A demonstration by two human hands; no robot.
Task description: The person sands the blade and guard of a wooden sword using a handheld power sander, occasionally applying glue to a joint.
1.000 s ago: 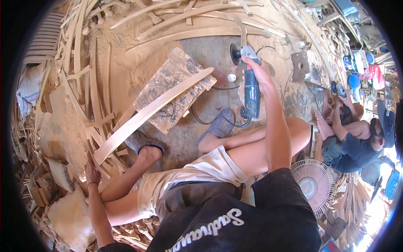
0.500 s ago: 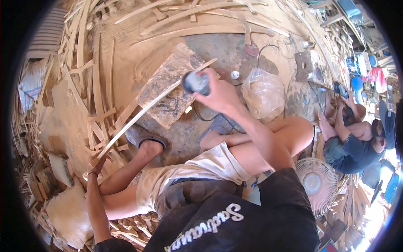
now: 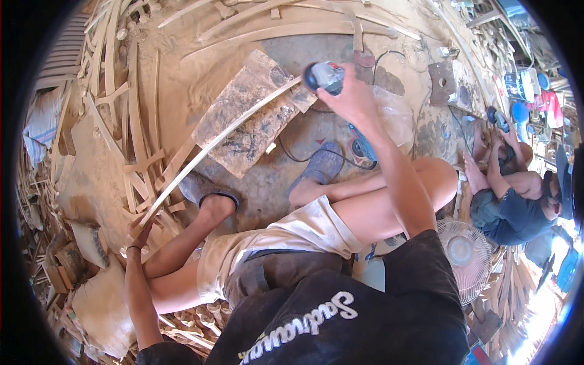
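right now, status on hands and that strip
Left hand grips near end of curved wooden strip. Right hand holds angle grinder at far end. Strip rests across slab.

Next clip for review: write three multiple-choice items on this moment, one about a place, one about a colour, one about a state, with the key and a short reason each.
1. Where does the far end of the long wooden strip rest?
A. on the flat wooden block
B. on the white fan
C. on a knee

2. What colour are the person's shorts?
A. red
B. beige
C. green

3. What is the right hand doing?
A. resting open on the ground
B. gripping the power grinder
C. holding a sandal

Key: 1 A, the strip crosses the block; 2 B, the cloth is pale tan; 3 B, the fingers wrap the tool, while the left hand holds the strip's near end.
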